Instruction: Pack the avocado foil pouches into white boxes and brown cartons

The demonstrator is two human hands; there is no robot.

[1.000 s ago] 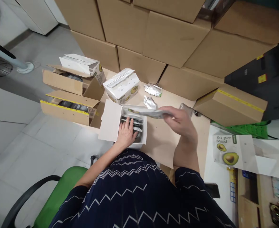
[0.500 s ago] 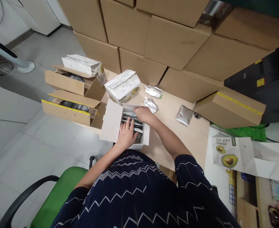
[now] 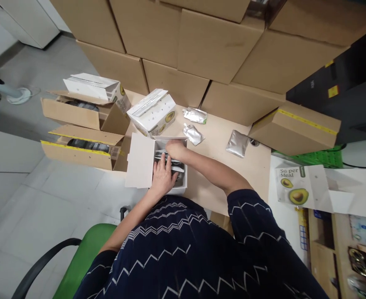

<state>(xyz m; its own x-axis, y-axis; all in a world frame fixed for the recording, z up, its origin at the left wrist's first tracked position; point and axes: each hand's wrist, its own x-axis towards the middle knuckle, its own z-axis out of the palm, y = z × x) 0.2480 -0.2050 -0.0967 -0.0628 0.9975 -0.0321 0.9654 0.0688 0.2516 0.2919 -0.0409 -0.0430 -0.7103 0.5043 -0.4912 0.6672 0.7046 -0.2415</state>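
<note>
An open white carton (image 3: 139, 166) stands at the table's near edge, its flap folded out to the left. Inside it several flat pouches (image 3: 178, 169) stand in a row. My left hand (image 3: 162, 174) rests on the pouches' top edges with its fingers stretched out. My right hand (image 3: 175, 149) reaches down into the far end of the carton, and its fingertips are hidden there. Beyond the carton lie two silver spouted pouches (image 3: 193, 134) (image 3: 195, 115). Farther right is a plain silver packet (image 3: 237, 143).
A closed white avocado-print carton (image 3: 153, 112) stands behind the open one. To the left are two open brown boxes (image 3: 77, 154) (image 3: 73, 114) with dark packs, plus another white carton (image 3: 92, 87). Stacked cardboard boxes (image 3: 170, 85) wall the back. A green chair (image 3: 86, 253) is at lower left.
The whole view has shifted slightly, so the scene sits a little further left. My right hand is deeper in the far end of the carton; my left hand stays on the pouches.
</note>
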